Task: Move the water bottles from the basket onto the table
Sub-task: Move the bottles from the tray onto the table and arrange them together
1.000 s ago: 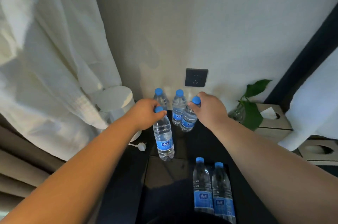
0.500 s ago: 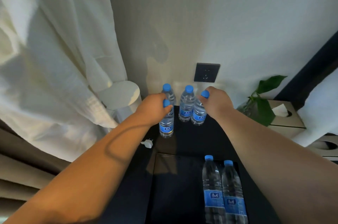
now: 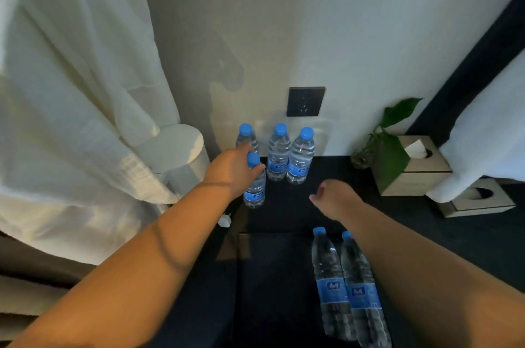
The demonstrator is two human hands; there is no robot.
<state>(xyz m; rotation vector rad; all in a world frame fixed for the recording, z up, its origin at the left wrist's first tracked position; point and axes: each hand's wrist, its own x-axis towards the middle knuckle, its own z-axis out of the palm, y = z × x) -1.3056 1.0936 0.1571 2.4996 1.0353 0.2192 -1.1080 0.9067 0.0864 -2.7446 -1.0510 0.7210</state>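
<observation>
Three clear water bottles with blue caps stand upright at the back of the dark table [image 3: 326, 171] by the wall: the left one [image 3: 246, 136], the middle one [image 3: 278, 154] and the right one [image 3: 300, 160]. In front of the left one stands a fourth bottle [image 3: 255, 191], and my left hand [image 3: 233, 168] grips it at the neck just under the cap. My right hand [image 3: 332, 197] hovers over the table with loosely curled fingers, holding nothing. Two more bottles [image 3: 329, 285] [image 3: 360, 296] stand in the dark basket [image 3: 255, 276] below.
A black wall socket [image 3: 305, 102] sits above the bottles. A white round lamp or bin [image 3: 176, 148] and a hanging white robe [image 3: 71, 92] are at left. A small plant [image 3: 389, 148] and wooden tissue boxes [image 3: 412, 171] stand at right. A white plug [image 3: 225, 220] lies at the table's left edge.
My right hand let go of the rightmost bottle by the wall and pulled back toward me. My left hand stays on its bottle, now standing on the table.
</observation>
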